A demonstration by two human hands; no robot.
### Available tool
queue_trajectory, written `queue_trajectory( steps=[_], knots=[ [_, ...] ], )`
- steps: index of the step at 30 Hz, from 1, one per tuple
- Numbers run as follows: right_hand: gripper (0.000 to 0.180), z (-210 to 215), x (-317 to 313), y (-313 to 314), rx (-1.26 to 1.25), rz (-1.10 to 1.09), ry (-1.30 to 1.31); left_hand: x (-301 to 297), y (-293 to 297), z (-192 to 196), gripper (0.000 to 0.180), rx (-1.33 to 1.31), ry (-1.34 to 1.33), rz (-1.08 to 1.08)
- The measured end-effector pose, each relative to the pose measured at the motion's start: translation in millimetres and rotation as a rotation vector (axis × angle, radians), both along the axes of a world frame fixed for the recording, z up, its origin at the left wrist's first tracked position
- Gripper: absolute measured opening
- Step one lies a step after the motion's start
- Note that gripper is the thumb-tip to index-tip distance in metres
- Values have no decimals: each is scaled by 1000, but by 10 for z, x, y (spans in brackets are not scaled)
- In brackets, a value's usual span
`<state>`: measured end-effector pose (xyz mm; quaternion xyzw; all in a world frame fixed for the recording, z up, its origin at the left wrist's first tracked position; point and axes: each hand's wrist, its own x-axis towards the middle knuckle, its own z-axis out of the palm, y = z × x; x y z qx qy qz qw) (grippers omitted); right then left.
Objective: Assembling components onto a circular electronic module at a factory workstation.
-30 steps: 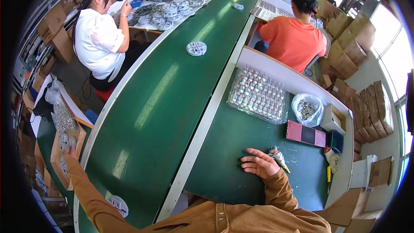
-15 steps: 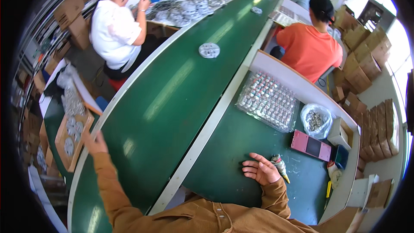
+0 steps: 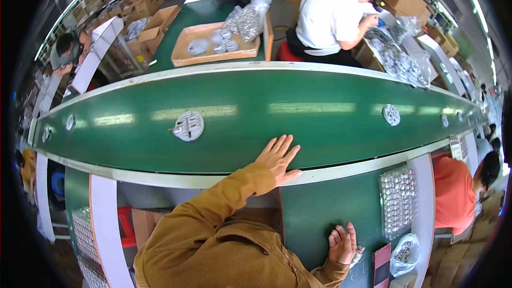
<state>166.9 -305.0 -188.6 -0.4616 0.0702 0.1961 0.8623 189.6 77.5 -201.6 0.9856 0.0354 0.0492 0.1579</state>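
Your left hand (image 3: 279, 157) lies flat with the fingers spread, holding nothing, on the near side of the green conveyor belt (image 3: 298, 128), its heel at the pale strip that runs along the belt's near edge. To the left of it, and apart from it, a round white disc part (image 3: 189, 126) sits on the belt; more white discs lie spaced along the belt toward both ends, one of them (image 3: 391, 114) well to the right. Your right hand (image 3: 342, 244) rests palm down on the green bench (image 3: 314, 213) nearer to you, fingers loosely open, with a small silvery piece (image 3: 357, 253) touching its right edge; you cannot tell from this view whether the fingers grip it. To the right of that hand, a clear tray of small metal parts (image 3: 398, 200) lies on the bench, with a clear bag of parts (image 3: 404, 254) near it and a pink flat pad (image 3: 382, 265) just beside the bag. On the far side of the belt a person in a white shirt (image 3: 329, 16) sits at work, and left of them a shallow wooden tray (image 3: 215, 45) holds bagged parts.
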Motion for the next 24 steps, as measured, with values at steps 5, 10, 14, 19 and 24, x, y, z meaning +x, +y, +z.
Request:
queue_trajectory(
  steps=[5, 10, 14, 19, 24],
  knots=[
    [31, 82, -56, 301, -555, -20, -132, 30, 3, 18, 82, -21, -81, 18],
    [25, 75, -127, 686, -991, -26, -355, -3, 269, 183, 65, -16, -270, 23],
    [23, -1, -52, 892, -1107, -110, -426, 215, 1678, 1030, 18, -627, -139, 296],
    [19, -41, -108, 973, -1250, -227, -333, 830, 4533, 736, 31, -282, -695, 567],
    [14, 190, 51, 1142, -1355, -254, -488, 580, 5557, -77, 64, -433, -328, 358]
  ],
)
